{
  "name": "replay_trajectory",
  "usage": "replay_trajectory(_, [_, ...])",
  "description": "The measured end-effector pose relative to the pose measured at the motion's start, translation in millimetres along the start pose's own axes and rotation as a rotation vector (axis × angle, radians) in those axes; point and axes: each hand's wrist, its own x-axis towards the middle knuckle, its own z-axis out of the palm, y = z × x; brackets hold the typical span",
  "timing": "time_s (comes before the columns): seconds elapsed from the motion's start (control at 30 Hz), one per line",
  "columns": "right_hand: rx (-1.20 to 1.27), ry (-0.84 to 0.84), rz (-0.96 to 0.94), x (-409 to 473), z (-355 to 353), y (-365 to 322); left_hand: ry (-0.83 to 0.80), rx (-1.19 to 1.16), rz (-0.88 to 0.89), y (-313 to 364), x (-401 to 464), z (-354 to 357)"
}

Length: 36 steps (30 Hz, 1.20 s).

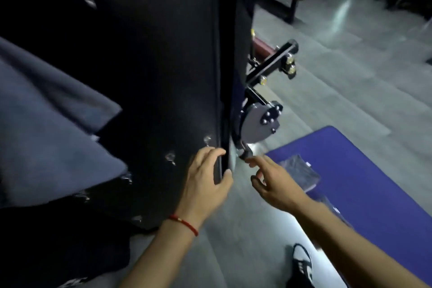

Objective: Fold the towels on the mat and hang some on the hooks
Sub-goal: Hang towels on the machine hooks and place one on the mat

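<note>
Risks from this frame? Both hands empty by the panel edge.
1. The left hand is at the black panel's edge, beside the metal hardware; fingers may get pinched or scraped.
2. Small hooks stick out near that hand and could snag it.
3. The hung towel is bunched and may slip off.

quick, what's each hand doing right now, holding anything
Left hand: open, fingers relaxed at the edge of the black panel, holding nothing.
Right hand: open, fingers loosely extended, holding nothing.
</note>
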Motion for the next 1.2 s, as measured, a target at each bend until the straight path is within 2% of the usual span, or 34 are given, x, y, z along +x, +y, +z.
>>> replay_trajectory(0.1, [-0.027,-0.128,0.116,-14.5,-2.0,101.5,-0.083,0.008,-0.059,25.2,28.5,70.2])
replay_trajectory(0.2, [-0.010,-0.258,0.252,-31.0,4.3,207.9,-0.148,-0.033,-0.193,56.8,57.2,158.8])
replay_trajectory(0.37, [0.026,-0.500,0.555,-73.8,34.3,375.9,-0.302,-0.059,-0.336,89.9,86.6,310.1])
replay_trajectory(0.5, [0.028,-0.614,0.779,-111.0,75.0,486.7,-0.457,0.090,-0.329,76.8,102.9,409.0])
replay_trajectory(0.63, [0.023,-0.672,0.895,-135.7,128.7,570.1,-0.629,0.304,-0.161,36.2,123.5,487.9])
replay_trajectory(0.83, [0.002,-0.725,0.841,-128.4,216.7,672.1,-0.683,0.318,-0.171,-39.7,139.6,609.9])
replay_trajectory(0.93, [-0.084,-0.784,0.720,-101.3,255.1,713.0,-0.701,0.294,-0.151,-74.8,137.7,671.2])
replay_trajectory(1.13, [-0.368,-0.804,0.428,-51.1,323.1,788.6,-0.505,0.193,-0.135,-136.2,141.8,758.3])
replay_trajectory(1.2, [-0.425,-0.811,0.341,-46.6,339.8,802.6,-0.494,0.168,-0.157,-152.4,140.7,771.5])
